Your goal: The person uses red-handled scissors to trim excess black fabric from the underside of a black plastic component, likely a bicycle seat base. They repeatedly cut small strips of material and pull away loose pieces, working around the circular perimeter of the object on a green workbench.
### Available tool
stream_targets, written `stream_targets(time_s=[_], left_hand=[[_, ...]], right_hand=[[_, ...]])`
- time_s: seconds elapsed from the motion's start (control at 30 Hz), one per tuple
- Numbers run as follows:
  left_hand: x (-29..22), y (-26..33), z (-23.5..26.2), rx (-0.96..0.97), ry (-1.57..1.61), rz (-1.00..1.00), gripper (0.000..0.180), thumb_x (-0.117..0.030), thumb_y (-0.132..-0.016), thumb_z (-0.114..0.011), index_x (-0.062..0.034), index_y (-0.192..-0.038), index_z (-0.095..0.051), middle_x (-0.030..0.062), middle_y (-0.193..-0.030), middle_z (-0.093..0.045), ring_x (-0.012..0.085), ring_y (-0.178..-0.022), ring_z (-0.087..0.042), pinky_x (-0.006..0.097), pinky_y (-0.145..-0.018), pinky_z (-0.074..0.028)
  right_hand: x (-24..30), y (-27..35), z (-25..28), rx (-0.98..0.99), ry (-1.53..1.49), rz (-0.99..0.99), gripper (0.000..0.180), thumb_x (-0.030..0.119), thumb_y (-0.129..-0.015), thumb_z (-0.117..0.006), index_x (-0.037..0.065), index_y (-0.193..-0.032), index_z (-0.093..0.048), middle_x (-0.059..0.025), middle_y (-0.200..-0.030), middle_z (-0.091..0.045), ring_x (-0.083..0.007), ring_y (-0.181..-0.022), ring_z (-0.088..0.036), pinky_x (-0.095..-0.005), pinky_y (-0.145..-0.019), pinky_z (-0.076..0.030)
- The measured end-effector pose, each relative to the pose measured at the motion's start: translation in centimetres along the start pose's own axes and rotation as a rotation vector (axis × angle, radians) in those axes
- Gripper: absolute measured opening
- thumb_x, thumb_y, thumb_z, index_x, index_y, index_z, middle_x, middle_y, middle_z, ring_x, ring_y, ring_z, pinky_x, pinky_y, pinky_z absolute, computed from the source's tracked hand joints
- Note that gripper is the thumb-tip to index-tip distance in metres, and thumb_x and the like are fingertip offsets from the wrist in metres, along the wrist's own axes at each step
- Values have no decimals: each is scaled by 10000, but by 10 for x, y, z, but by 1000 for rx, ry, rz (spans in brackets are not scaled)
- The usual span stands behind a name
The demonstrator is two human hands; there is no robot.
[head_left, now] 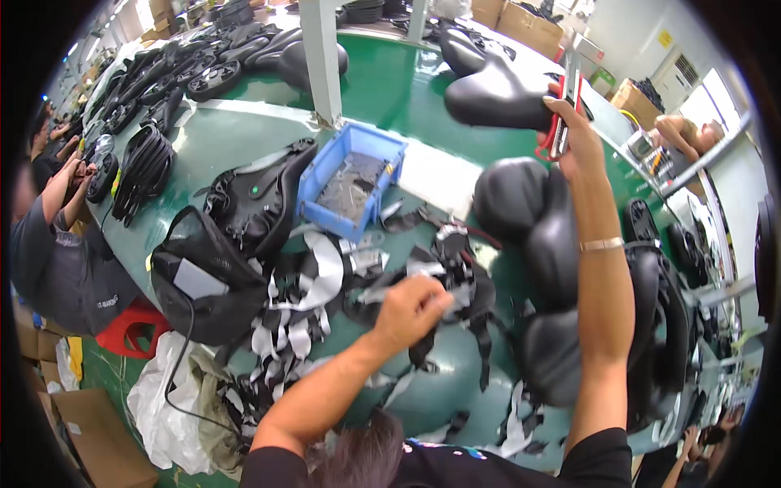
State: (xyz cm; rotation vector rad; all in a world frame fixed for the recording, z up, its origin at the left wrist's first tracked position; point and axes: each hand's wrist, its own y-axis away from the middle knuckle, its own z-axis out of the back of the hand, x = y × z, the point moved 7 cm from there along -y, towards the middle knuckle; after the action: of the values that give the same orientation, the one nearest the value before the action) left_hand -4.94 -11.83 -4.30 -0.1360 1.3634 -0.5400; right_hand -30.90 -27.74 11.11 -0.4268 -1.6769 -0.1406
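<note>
Right hand [569, 134] raised, clamped on a red-handled tool [558, 122] pressed against a black saddle [496, 93] held high over the green tabletop [390, 89]. Left hand [411, 307] fisted in black-and-white strips [305, 293], thin and floppy. My worry: the smooth, rounded, padded saddle could slide off the tool. Loose strips may snag my wrist. Blue plastic bin [325, 175] sits near.

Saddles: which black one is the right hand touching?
The saddle lifted at the far end of the green table, where the right hand meets its rear edge beside a red tool. The other saddles lie untouched, nearer and lower.
</note>
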Motion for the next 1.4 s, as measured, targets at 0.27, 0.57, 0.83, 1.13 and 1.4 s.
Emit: stream_targets(time_s=[0.27,0.57,0.83,1.13,1.4], left_hand=[[-39,37,8,-7,1178,844,452,-415,-917,-599,-23,-1139,-575,118,-1018,-655,199,-924,-647,354,-838,-526],[-36,76,44,128,509,850,492,-288,-795,-707,13,-1151,-550,72,-967,-616,139,-813,-619,270,-730,-520],[-33,25,9,500,343,755,495,-274,-815,-678,21,-1180,-519,72,-1011,-615,122,-862,-607,258,-768,-514],[-48,69,37,109,316,795,477,-266,-780,-668,45,-1123,-553,91,-966,-613,134,-822,-595,277,-740,-499],[-64,108,58,-129,277,682,453,-204,-783,-713,24,-1122,-517,47,-956,-576,113,-853,-547,272,-794,-460]], right_hand=[[30,357,-61,954,1146,571,422,115,-648,-714,183,-1062,-673,-118,-996,-581,-277,-840,-603,-321,-664,-515],[-24,372,62,441,1015,324,658,114,-693,-760,87,-1307,-524,-83,-816,-626,-257,-677,-605,-363,-594,-501],[-29,351,51,822,1420,583,595,81,-787,-598,186,-1360,-475,-73,-710,-469,-230,-596,-555,-352,-487,-443],[-47,427,72,457,936,21,580,43,-825,-672,65,-1355,-439,-182,-1033,-645,-280,-738,-672,-332,-663,-525],[-31,336,-1,292,766,492,507,-4,-757,-682,7,-1236,-516,-185,-1047,-639,-213,-790,-667,-355,-696,-522]])
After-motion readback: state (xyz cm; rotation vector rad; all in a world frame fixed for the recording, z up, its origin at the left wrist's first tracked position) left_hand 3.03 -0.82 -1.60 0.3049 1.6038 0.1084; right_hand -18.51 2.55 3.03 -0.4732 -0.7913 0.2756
